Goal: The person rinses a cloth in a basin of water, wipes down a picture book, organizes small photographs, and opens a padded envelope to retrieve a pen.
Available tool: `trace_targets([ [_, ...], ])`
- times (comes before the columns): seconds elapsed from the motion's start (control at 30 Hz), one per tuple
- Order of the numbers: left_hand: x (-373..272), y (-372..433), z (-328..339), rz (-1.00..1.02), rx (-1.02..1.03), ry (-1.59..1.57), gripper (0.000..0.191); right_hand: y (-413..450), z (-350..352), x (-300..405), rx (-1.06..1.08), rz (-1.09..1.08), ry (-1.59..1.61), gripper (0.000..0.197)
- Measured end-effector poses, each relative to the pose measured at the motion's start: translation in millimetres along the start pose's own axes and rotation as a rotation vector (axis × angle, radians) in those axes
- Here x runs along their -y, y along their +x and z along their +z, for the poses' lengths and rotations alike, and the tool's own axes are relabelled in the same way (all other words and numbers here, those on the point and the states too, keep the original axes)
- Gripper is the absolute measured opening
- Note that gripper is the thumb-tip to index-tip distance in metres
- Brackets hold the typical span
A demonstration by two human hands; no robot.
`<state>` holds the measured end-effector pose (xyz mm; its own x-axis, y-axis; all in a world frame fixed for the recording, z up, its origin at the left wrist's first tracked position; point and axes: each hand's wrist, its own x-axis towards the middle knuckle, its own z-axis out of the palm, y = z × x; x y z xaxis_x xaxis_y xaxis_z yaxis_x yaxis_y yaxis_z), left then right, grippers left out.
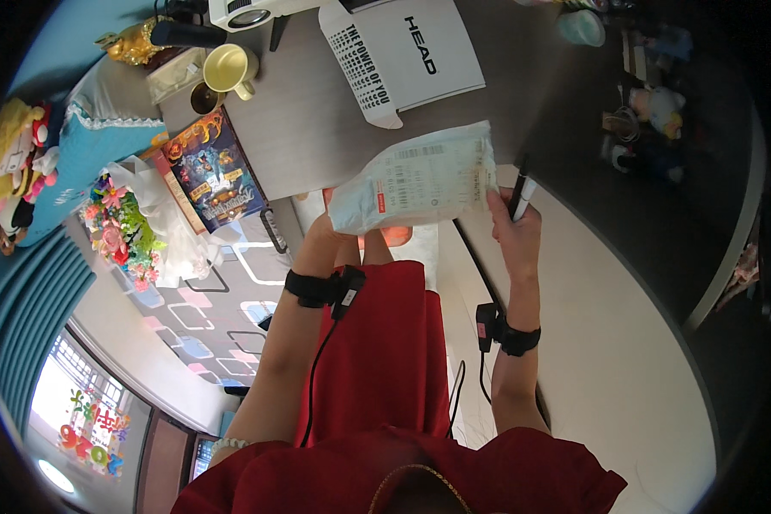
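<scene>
A pale plastic mailing bag (424,177) bearing a printed label is stretched between my two hands, just off the near edge of the grey desk. My left hand (329,226) grips its left end; the fingers are mostly hidden behind the plastic. At the other end, my right hand (515,221) pinches the bag's edge. The same right hand also holds a black-and-white marker pen (522,193), pointing upward between the fingers. Both wrists wear black straps with small cabled boxes.
On the desk (283,128) lie an open white HEAD box (424,58) and a yellow mug (230,69). A colourful illustrated box (212,170) rests at the desk's left corner, beside a bouquet of artificial flowers (119,231). A white projector (250,14) stands at the back.
</scene>
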<state>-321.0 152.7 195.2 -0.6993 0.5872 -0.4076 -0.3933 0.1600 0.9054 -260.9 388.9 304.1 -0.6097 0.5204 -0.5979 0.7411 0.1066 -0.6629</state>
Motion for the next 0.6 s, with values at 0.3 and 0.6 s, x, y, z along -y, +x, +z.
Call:
trace_targets([
  [0.3, -27.9, 1.6, -18.5, -0.164, -0.055, -0.674, 0.044, 2.2, 1.5, -10.8, -0.097, -0.021, -0.058, 0.024],
  [0.6, -26.1, 7.8, -4.0, -0.357, -0.096, -0.501, 0.042, -9.2, 0.8, 6.9, 0.173, 0.031, -0.196, 0.028],
])
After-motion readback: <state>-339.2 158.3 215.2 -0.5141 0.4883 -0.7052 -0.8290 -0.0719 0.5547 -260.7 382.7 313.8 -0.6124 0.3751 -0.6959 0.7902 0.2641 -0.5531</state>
